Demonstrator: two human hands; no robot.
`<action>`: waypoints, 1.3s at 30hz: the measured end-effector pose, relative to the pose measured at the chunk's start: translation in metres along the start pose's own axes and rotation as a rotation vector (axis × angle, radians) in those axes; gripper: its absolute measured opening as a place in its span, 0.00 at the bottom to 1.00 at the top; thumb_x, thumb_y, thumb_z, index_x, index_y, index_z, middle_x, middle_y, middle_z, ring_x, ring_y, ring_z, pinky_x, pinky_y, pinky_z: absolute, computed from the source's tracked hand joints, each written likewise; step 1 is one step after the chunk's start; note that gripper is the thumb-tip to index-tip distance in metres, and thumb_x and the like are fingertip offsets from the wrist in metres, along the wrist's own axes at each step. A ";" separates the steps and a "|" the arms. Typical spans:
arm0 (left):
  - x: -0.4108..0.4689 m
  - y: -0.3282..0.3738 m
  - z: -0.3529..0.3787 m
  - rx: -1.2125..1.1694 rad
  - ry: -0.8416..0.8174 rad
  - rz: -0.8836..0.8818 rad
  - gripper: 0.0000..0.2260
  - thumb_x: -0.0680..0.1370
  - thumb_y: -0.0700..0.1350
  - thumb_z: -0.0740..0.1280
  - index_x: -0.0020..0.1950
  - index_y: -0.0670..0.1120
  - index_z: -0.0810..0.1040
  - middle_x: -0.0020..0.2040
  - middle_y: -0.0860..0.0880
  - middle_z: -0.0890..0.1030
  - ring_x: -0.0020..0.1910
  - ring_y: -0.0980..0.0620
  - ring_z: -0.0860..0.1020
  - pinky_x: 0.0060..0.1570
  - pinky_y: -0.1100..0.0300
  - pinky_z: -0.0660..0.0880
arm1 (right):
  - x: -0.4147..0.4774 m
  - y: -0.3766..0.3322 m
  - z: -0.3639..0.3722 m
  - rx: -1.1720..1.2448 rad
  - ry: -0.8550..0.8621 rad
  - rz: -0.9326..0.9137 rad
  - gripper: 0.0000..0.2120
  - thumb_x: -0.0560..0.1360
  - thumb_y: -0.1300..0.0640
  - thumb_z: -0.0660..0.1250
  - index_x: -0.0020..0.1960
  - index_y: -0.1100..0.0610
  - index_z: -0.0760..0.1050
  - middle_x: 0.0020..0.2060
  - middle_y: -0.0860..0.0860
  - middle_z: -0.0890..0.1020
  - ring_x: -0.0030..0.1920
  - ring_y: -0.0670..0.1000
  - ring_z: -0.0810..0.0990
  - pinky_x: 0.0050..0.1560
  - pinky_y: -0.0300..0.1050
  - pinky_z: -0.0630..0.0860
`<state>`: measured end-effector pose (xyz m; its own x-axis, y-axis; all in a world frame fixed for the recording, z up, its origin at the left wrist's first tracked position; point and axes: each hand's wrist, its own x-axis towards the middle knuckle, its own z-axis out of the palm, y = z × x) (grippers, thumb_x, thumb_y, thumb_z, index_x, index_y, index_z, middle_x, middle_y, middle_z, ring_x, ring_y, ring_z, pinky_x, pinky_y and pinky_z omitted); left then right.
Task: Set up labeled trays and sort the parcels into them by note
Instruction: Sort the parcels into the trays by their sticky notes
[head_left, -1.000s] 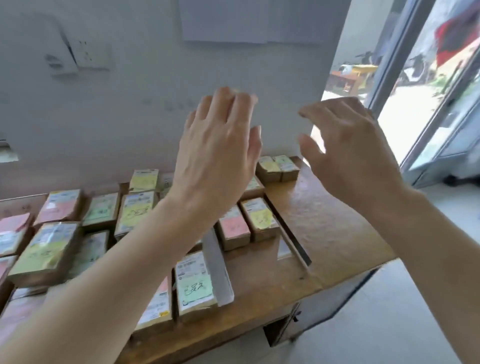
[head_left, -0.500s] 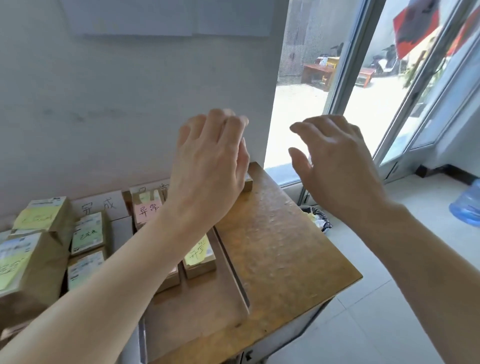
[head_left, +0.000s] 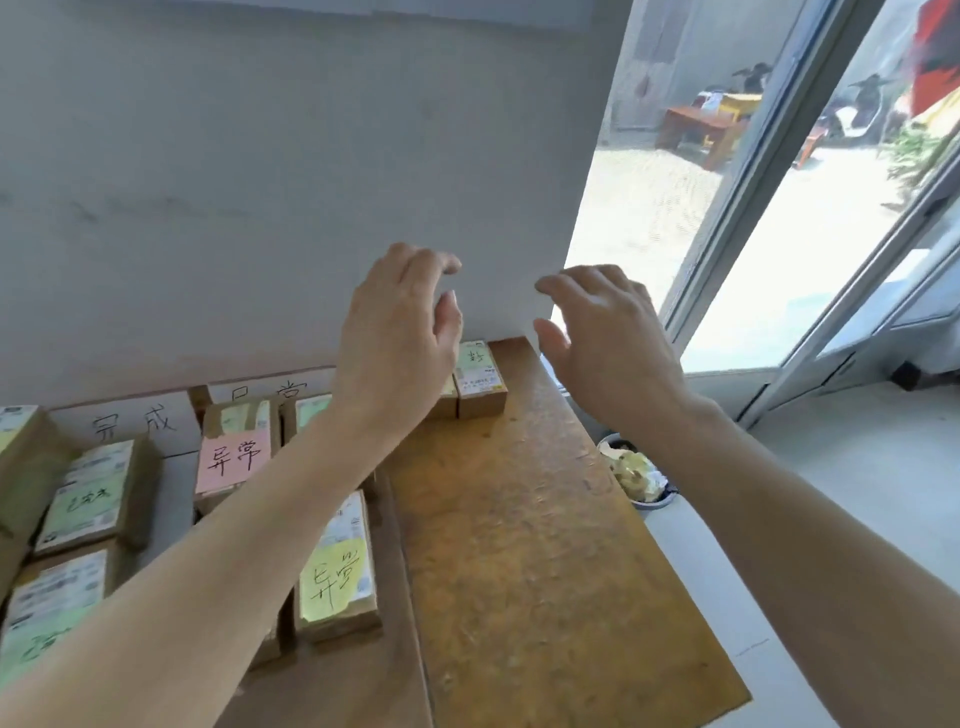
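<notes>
Several brown parcels bearing pink, green and yellow notes lie in trays on the left of a worn wooden table against a grey wall, beside a bright window; left hand and right hand hover apart above it, fingers loose, holding nothing; the left forearm hides some parcels

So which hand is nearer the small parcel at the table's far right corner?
Left. The left hand hovers right beside the parcel, on its left; the right hand hangs off to its right, past the table edge.
</notes>
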<state>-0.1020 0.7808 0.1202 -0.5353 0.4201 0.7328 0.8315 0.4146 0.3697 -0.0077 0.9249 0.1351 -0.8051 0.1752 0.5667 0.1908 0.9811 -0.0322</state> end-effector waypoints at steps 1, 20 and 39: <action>0.002 -0.010 0.013 -0.049 -0.039 -0.113 0.09 0.78 0.38 0.64 0.58 0.41 0.76 0.52 0.49 0.76 0.48 0.54 0.75 0.49 0.73 0.67 | 0.009 0.005 0.015 0.043 -0.063 0.007 0.14 0.77 0.59 0.63 0.61 0.60 0.75 0.57 0.56 0.79 0.60 0.58 0.73 0.60 0.52 0.68; -0.027 -0.141 0.238 0.069 -0.469 -1.035 0.26 0.77 0.45 0.67 0.71 0.43 0.61 0.68 0.43 0.66 0.63 0.45 0.71 0.52 0.61 0.70 | 0.048 0.124 0.299 0.635 -0.830 0.506 0.28 0.76 0.53 0.66 0.71 0.62 0.59 0.65 0.57 0.70 0.60 0.57 0.73 0.41 0.43 0.73; -0.049 -0.133 0.251 -0.602 -0.303 -1.463 0.27 0.77 0.38 0.66 0.70 0.47 0.54 0.64 0.46 0.72 0.63 0.49 0.70 0.60 0.48 0.74 | 0.035 0.141 0.303 1.170 -0.940 1.095 0.08 0.73 0.56 0.71 0.48 0.54 0.72 0.41 0.50 0.82 0.41 0.47 0.81 0.37 0.40 0.75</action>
<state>-0.2235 0.9075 -0.1081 -0.8306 0.1347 -0.5403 -0.4986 0.2524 0.8293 -0.1791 1.0947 -0.0995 -0.6923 0.2720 -0.6684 0.6684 -0.1077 -0.7360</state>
